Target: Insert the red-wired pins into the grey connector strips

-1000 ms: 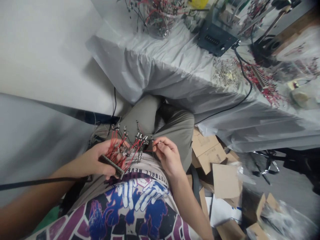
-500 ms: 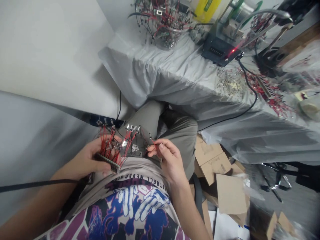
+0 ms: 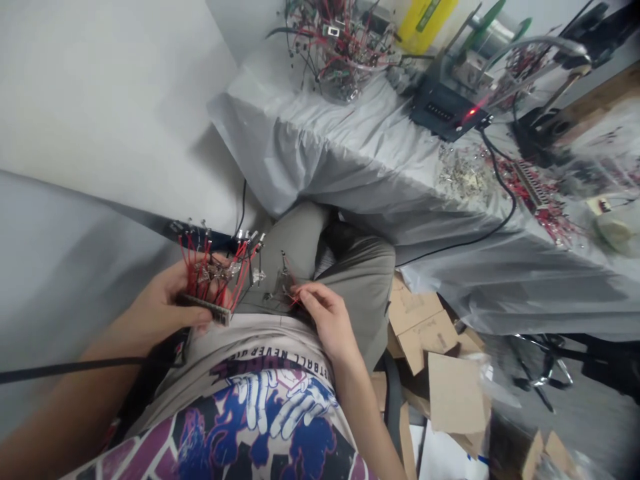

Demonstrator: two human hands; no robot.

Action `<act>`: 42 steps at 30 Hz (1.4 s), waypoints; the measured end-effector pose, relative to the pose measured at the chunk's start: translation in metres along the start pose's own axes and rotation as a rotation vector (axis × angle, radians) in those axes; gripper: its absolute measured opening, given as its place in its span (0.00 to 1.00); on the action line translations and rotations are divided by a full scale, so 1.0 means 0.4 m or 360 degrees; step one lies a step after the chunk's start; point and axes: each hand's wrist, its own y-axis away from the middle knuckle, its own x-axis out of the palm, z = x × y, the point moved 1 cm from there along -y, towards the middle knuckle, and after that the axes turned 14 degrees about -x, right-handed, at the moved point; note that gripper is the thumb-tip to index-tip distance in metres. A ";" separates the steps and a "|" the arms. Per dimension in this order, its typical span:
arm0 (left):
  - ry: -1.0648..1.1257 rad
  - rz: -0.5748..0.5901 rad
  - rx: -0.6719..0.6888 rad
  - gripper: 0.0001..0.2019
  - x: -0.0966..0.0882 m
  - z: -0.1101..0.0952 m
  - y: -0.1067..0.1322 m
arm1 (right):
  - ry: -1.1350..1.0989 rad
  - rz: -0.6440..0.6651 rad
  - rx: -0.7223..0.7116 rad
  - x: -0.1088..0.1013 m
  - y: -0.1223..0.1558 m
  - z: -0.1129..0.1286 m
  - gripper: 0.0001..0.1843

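Observation:
My left hand (image 3: 183, 293) is closed around a slotted metal strip (image 3: 213, 310), held above my lap. Red and black wires (image 3: 200, 270) stand up out of the strip, with small shiny parts at their ends. Just to the right, my right hand (image 3: 323, 307) pinches a red wire (image 3: 295, 293) between thumb and fingers. A small clear part with dark leads (image 3: 281, 283) hangs by those fingertips, apart from the strip. The finer details of it are blurred.
A cloth-covered table (image 3: 320, 157) carries a wire pile (image 3: 340, 53), a dark box with a red light (image 3: 440, 107), loose small parts (image 3: 463, 173) and another wired strip (image 3: 533, 187). Cardboard boxes (image 3: 425, 320) lie right of my legs. A black cable (image 3: 90, 367) crosses my left arm.
My left hand with the wired strip has moved left and slightly up. The right hand has shifted left with its red wire, and a gap has opened between it and the strip's wires.

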 end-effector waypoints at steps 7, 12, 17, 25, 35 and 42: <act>-0.0035 -0.0093 -0.0016 0.36 0.011 -0.024 -0.001 | 0.0256 -0.0053 -0.0063 -0.053 0.005 -0.002 0.14; 0.0008 -0.0098 -0.0016 0.37 0.007 -0.020 -0.003 | 0.0060 -0.0043 -0.0002 -0.073 0.011 -0.006 0.15; -0.0009 -0.0101 -0.0044 0.36 0.003 -0.012 -0.004 | 0.0355 0.0014 -0.0050 -0.094 0.012 -0.026 0.14; -0.0062 -0.0080 -0.0029 0.35 -0.009 0.000 -0.012 | 0.0011 -0.0218 -0.0020 -0.093 0.009 -0.025 0.13; -0.0080 -0.0167 -0.0047 0.37 -0.010 0.002 -0.008 | -0.0077 -0.0226 0.0040 -0.123 0.016 -0.029 0.14; -0.0129 -0.0189 -0.0077 0.37 -0.014 0.001 -0.007 | 0.0509 0.0036 -0.0040 -0.158 0.031 -0.004 0.12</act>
